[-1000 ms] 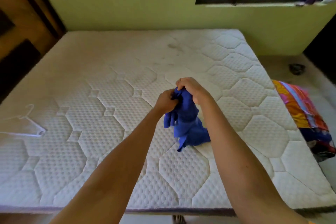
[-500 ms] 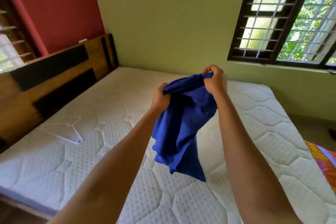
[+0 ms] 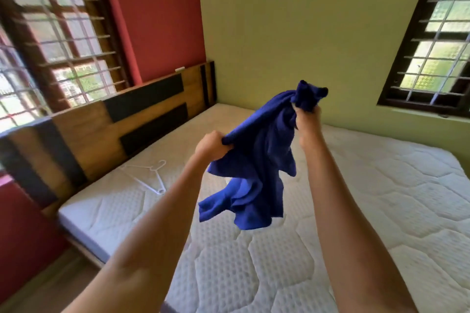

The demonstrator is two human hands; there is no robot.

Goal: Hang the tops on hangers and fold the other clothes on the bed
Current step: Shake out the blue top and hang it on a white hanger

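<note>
Both arms reach forward, raised above the mattress (image 3: 368, 185). Left hand (image 3: 211, 146) grips one bunched edge of the blue garment (image 3: 256, 168); right hand (image 3: 306, 115), higher, clutches another. Cloth hangs between them, clear of the bed. No readable writing shows.

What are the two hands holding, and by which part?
Both grip the blue garment along its top edge: left hand at one end, right hand bunching the other.

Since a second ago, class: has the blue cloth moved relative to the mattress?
Yes. The blue cloth was bunched on the mattress; now both hands hold it up, hanging clear of it.
</note>
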